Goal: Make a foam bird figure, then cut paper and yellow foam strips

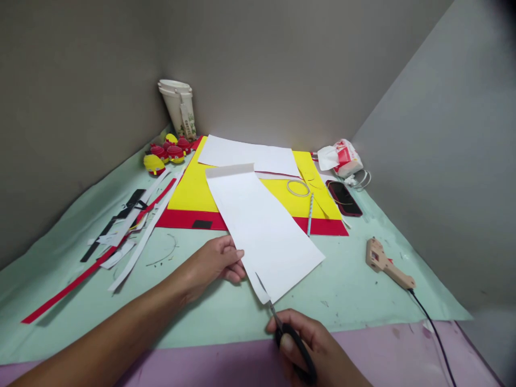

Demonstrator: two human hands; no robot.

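My left hand (226,260) is closed on the left edge of a white paper sheet (264,226), thumb on top and fingers curled beneath. The sheet is held slanting over the table, its far end folded into a narrow greyish flap. In my right hand (308,341) are black-handled scissors (297,349), with fingers wrapped round the handles. Their blades meet the sheet's near corner, where a short slit runs up and parts a thin strip from the left edge. Beneath and beyond the sheet lies a yellow and red board (193,189), with another white sheet (245,156) on it.
Paper strips, including a long red strip (76,287), lie at left. Several red and yellow round pieces (176,153) sit by a white cup (177,107). At right are a glue gun (387,264) with its cord, a phone (344,199), a pen (310,212) and a tissue pack (344,158).
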